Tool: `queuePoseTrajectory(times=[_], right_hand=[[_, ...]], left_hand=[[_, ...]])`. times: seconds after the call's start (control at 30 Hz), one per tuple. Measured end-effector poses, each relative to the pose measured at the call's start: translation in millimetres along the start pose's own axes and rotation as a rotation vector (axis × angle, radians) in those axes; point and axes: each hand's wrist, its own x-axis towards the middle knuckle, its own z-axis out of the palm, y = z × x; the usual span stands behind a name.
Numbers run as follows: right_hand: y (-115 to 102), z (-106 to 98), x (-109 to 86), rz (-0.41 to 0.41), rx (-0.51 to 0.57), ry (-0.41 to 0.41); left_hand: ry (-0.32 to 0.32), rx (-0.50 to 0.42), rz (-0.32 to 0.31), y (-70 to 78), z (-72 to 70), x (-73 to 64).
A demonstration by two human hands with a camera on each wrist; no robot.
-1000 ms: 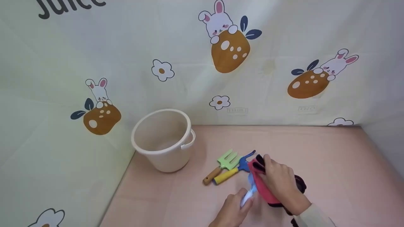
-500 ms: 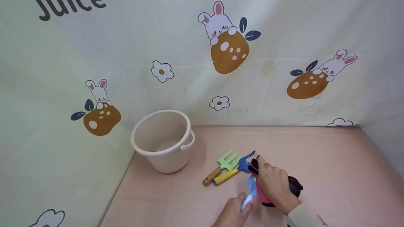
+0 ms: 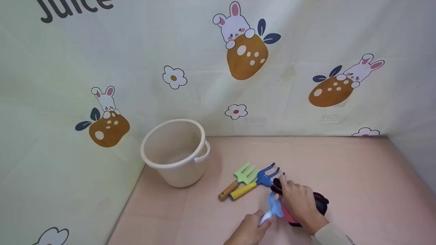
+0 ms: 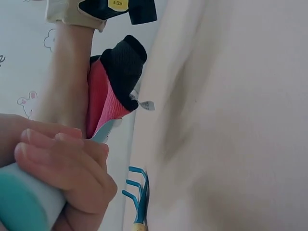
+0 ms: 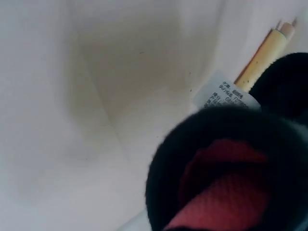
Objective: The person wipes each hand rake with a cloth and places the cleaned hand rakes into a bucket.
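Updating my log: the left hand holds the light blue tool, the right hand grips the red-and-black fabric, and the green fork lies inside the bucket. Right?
Not quite: the green fork lies on the pink surface, outside the bucket, as the head view shows. The rest stands: the left hand holds the light blue tool, and the right hand grips the red-and-black fabric.

The round cream plastic bucket at far left looks smooth, with a soft sheen. Nearer and to the right, the pale-blue trowel-like tool has a smooth, lightly glossy blade, the red-and-black cloth bundle is matt ribbed knit, and the light-green fork has a smooth brown wooden handle.
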Motion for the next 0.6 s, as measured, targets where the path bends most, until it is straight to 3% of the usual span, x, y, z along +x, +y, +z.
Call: queuePoseTrajectory(times=[0.07, 0.17, 0.3, 0.37, 0.47, 0.6], right_hand=[[3, -2, -2.4, -0.001, 0.022, 0.024], [9, -7, -5.4, -0.019, 0.087, 0.127], [23, -20, -5.1, -0.042, 0.246, 0.373], [29, -29, -4.2, -0.015, 0.343, 0.454], [32, -40, -4.3, 0.076, 0.473, 0.460], [26, -48, -8.4, 0.190, 0.585, 0.350]], left_hand=[[-0.010, -0.007, -0.022, -1.1, -1.1, 0.0], [-0.018, -0.004, -0.036, -2.2, -3.0, -0.1], [-0.008, -0.019, -0.079, -2.1, -6.6, -0.3], [0.004, -0.041, -0.105, -1.1, -7.6, -0.4], [0.017, -0.087, -0.140, 1.5, -7.8, -0.6], [0.027, -0.131, -0.117, 4.2, -7.0, -2.1]])
